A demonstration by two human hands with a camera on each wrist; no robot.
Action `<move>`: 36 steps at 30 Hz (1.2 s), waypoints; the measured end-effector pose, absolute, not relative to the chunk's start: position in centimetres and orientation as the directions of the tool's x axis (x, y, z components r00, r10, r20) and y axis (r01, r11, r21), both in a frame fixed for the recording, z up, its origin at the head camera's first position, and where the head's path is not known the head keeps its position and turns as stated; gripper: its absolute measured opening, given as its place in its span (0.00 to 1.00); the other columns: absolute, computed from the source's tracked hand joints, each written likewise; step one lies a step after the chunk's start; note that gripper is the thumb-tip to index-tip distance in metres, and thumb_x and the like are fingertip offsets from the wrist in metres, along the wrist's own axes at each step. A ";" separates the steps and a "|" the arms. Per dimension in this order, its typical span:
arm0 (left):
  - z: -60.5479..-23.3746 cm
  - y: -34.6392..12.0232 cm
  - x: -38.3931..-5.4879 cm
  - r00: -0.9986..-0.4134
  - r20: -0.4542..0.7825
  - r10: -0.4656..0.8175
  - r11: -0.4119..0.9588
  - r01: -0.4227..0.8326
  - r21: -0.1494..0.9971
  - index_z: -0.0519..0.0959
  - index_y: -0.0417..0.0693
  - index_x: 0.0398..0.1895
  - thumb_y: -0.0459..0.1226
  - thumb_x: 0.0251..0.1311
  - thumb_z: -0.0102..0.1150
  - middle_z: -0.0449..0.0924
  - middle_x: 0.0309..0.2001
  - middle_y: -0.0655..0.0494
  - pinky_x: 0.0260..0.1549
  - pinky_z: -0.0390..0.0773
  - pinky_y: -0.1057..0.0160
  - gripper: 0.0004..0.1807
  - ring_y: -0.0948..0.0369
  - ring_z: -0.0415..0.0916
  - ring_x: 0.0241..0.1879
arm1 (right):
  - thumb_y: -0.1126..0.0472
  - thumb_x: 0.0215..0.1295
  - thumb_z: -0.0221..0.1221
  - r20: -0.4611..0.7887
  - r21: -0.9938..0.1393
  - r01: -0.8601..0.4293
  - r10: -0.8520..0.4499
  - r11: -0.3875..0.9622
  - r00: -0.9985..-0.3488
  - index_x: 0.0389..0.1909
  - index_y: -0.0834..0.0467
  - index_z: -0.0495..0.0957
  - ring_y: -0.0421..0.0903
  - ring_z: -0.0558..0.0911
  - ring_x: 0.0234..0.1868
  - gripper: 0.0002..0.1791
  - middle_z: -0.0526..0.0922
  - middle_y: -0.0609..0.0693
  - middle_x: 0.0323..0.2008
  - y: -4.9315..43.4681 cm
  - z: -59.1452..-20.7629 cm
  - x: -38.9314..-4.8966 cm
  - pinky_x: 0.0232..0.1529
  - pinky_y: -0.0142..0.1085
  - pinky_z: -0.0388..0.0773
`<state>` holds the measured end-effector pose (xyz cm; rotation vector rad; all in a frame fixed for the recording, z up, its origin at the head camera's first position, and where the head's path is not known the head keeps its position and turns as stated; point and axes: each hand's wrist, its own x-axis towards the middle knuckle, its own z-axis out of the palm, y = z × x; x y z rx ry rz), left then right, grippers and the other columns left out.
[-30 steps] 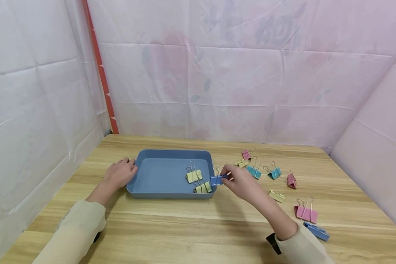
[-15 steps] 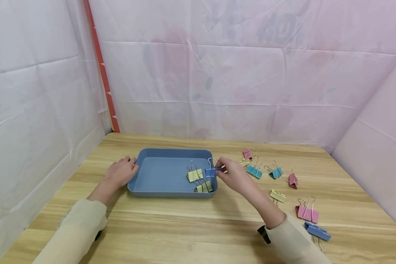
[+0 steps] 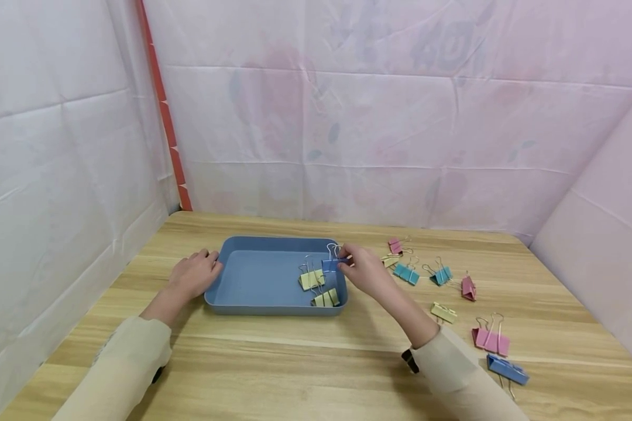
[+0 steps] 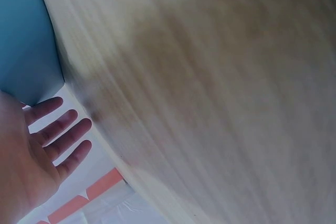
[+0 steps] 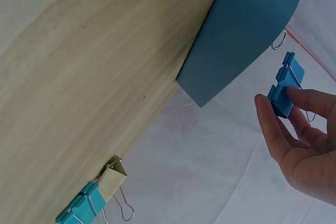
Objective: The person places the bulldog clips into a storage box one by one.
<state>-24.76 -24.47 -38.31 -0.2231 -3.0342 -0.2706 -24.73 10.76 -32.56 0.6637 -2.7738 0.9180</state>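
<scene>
A blue-grey rectangular tray [image 3: 263,311] stands on the wooden table. At its left end my left hand [image 3: 193,275] touches the wall; the left wrist view shows that hand's fingers [image 4: 68,139] fairly straight and spread. My right hand [image 3: 366,270] pinches a blue binder clip [image 3: 330,265] between thumb and fingers, over the tray's right end. The right wrist view shows this blue clip [image 5: 287,83] higher than the tray's wall [image 5: 247,30]. Inside the tray, near the right end, lie two yellow binder clips, one yellow clip [image 3: 312,279] behind the other yellow clip [image 3: 325,299].
Right of the tray, several binder clips are scattered on the table: teal clips [image 3: 406,273], pink clips [image 3: 491,341], yellow clips [image 3: 443,312] and a blue clip [image 3: 507,369]. White sheeting [image 3: 379,146] hangs behind the table and along both sides.
My right hand has moved left and farther back, bringing the blue binder clip from the tray's right rim to over its inside. My left hand stays at the tray's left end.
</scene>
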 end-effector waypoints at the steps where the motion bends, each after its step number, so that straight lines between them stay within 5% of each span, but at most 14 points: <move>1: -38.3 -24.5 -24.8 -0.985 0.101 0.138 0.974 0.153 0.169 0.67 0.31 0.59 0.42 0.66 0.34 0.66 0.55 0.33 0.48 0.66 0.43 0.26 0.40 0.65 0.53 | 0.71 0.56 0.59 0.269 -0.532 -0.452 -0.364 0.716 -0.892 0.32 0.63 0.76 0.50 0.81 0.36 0.04 0.80 0.53 0.33 10.7 -32.6 -24.8 0.34 0.39 0.79; 22: -38.4 -24.5 -24.9 -0.985 0.101 0.137 0.975 0.152 0.159 0.68 0.33 0.59 0.42 0.66 0.34 0.67 0.55 0.34 0.48 0.66 0.44 0.26 0.41 0.66 0.53 | 0.72 0.54 0.60 0.260 -0.507 -0.477 -0.401 0.717 -0.879 0.32 0.62 0.75 0.49 0.82 0.35 0.05 0.80 0.52 0.32 10.4 -33.9 -25.7 0.32 0.36 0.78; 36: -38.4 -24.4 -24.9 -0.984 0.111 0.140 0.977 0.156 0.147 0.68 0.32 0.58 0.42 0.66 0.35 0.68 0.54 0.34 0.47 0.67 0.44 0.25 0.41 0.67 0.52 | 0.71 0.53 0.61 0.257 -0.334 -0.617 -0.561 0.713 -0.787 0.28 0.61 0.77 0.46 0.79 0.30 0.04 0.79 0.50 0.28 10.1 -34.1 -25.6 0.31 0.34 0.76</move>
